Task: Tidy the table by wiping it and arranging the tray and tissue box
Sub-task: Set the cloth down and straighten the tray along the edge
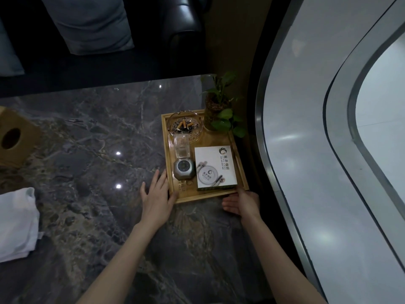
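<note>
A wooden tray [203,198] lies at the right edge of the dark marble table [87,132]. It carries a glass ashtray [185,126] with cigarette butts, a small clear glass [181,148], a grey call-button device [184,168], a white napkin box [215,167] and a potted plant [218,108]. My left hand [156,194] lies flat on the table against the tray's near left corner, fingers spread, thumb on the rim. My right hand [243,202] cups the near right corner, thumb on top. A wooden tissue box [13,137] sits at the far left. A white cloth [17,222] lies folded at the left edge.
A dark leather sofa [182,23] with a grey cushion [92,23] stands beyond the table's far edge. To the right of the table runs a curved grey ledge [306,128] with a metal rim.
</note>
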The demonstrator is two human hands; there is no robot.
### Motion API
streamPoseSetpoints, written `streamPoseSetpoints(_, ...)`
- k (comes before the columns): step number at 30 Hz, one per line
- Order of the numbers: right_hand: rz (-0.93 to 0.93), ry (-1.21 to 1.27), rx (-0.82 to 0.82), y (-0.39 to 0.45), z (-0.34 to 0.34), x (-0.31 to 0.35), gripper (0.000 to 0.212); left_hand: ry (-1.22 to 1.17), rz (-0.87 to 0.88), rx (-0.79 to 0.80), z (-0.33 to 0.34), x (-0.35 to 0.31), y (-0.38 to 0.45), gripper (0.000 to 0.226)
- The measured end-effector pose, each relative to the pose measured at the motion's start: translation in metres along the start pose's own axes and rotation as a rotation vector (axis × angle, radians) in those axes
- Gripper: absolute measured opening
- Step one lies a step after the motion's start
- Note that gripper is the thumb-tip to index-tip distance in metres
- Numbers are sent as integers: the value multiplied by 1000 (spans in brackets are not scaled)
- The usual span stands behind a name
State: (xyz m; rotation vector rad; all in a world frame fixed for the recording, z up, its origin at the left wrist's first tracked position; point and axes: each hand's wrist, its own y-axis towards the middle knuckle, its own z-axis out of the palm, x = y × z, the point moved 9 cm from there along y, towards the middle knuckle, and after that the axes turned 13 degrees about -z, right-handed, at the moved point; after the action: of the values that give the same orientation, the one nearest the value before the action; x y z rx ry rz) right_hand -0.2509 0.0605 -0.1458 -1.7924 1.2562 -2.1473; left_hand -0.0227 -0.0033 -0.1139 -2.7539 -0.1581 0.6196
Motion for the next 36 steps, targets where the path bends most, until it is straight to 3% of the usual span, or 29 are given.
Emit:
streamPoseSetpoints(8,11,-19,31,5,1,2,44,-26,-76,-7,2,3,3,64)
streamPoseSetpoints(36,25,-21,64,12,7,6,47,105,-33,23,-2,-10,13,60)
